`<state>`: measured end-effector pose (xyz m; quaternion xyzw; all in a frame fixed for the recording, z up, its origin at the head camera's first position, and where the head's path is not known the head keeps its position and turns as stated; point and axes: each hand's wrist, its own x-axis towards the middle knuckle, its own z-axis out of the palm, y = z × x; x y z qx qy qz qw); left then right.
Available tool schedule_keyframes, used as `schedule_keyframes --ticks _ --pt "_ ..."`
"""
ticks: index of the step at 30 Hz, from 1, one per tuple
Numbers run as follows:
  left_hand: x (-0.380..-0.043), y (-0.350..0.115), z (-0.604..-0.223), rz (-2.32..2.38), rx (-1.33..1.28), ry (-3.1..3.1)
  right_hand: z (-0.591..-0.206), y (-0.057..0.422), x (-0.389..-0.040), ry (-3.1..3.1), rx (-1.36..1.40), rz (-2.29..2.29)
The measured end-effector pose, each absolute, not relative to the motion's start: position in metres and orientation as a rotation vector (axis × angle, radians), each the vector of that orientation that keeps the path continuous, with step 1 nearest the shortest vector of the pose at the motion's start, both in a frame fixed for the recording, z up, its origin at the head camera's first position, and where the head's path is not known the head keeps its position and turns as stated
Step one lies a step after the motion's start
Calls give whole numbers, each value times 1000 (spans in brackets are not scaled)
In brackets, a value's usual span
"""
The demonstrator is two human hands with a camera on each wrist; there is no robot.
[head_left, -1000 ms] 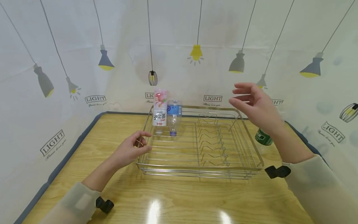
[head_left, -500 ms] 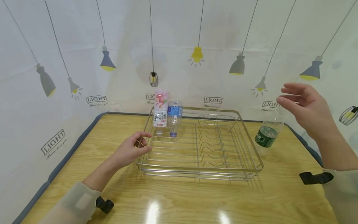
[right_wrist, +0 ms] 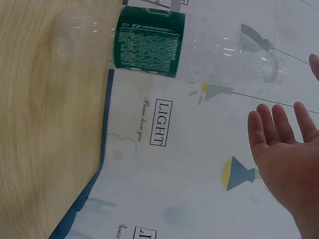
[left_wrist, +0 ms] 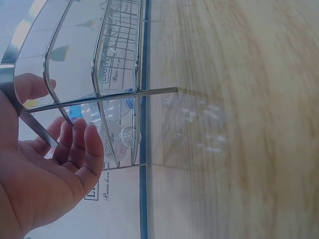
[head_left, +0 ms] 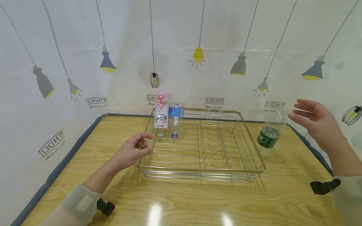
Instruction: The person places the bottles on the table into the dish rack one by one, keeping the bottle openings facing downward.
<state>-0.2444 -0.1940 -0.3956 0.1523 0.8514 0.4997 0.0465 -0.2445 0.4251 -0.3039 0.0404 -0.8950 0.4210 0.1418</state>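
Nearest me is the wood-grain bench [head_left: 178, 204], running out in front of my pale sleeves [head_left: 79, 202]. My left hand [head_left: 131, 150] lies across the left rim of the wire rack [head_left: 203, 169], its fingers loosely bent about that edge (whether they truly grip it, I cannot tell). My right hand [head_left: 319, 124] is raised with its fingers open, just beside the neck of the green-labelled bottle [head_left: 268, 137], which stands upright on the bench, right of the rack. Farther off, in the rack's rear left corner, the peach-printed bottle [head_left: 161, 110] and blue-labelled bottle [head_left: 176, 112] rest side by side, necks down. Behind is a pale wall covering [head_left: 215, 78] printed with lamps.
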Motion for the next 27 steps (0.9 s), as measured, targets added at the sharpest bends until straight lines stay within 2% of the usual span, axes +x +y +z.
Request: schedule_keyframes --ticks 14,27 --pt "-245 -195 -396 1530 458 2594 -342 433 -257 -2866 158 1200" --pt "-242 -194 -395 1536 455 2592 -353 418 -265 -2840 210 1203"
